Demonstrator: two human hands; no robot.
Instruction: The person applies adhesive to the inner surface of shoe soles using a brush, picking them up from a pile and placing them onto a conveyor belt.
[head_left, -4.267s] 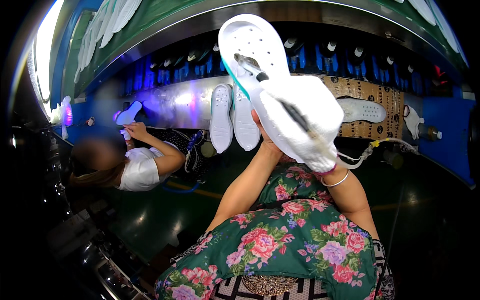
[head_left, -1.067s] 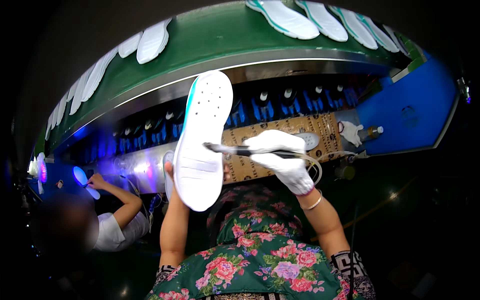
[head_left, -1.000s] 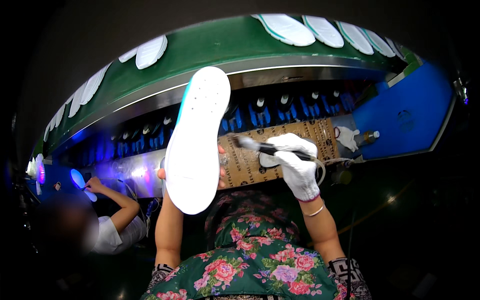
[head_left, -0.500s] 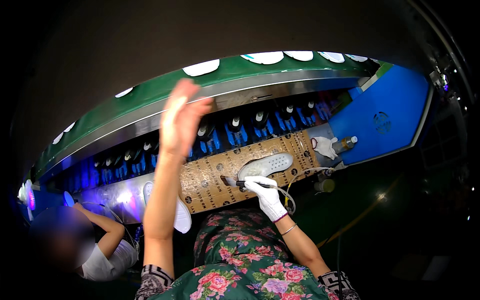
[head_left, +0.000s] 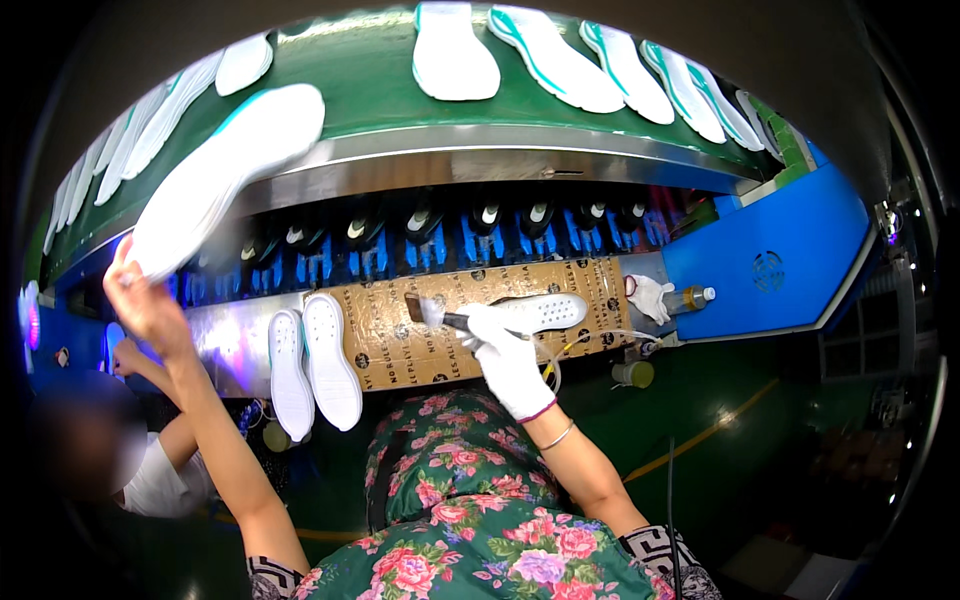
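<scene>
My bare left hand (head_left: 148,305), raised at the left, grips one end of a large white shoe sole (head_left: 225,175). That sole slants up toward the green belt. My white-gloved right hand (head_left: 508,362) closes around the dark handle of a flat brush (head_left: 428,310), and its bristles point left above the cardboard. Just behind the glove, another white sole (head_left: 548,312) with small holes lies on the cardboard, partly covered by the hand. Between my hands, two more white soles (head_left: 333,362) rest side by side, overhanging the bench's front edge.
Printed cardboard (head_left: 405,358) covers part of the metal bench (head_left: 232,345). Beyond stands a row of blue-and-black holders (head_left: 425,250), then a green belt (head_left: 365,60) carrying several soles. A glove (head_left: 650,298) and a bottle (head_left: 690,298) sit at the right. Another person's arm (head_left: 145,365) is at the left.
My left hand has swung left and now holds a white sole; before, it was empty above the bench. The brush has shifted slightly left. The view takes in more of the belt.
</scene>
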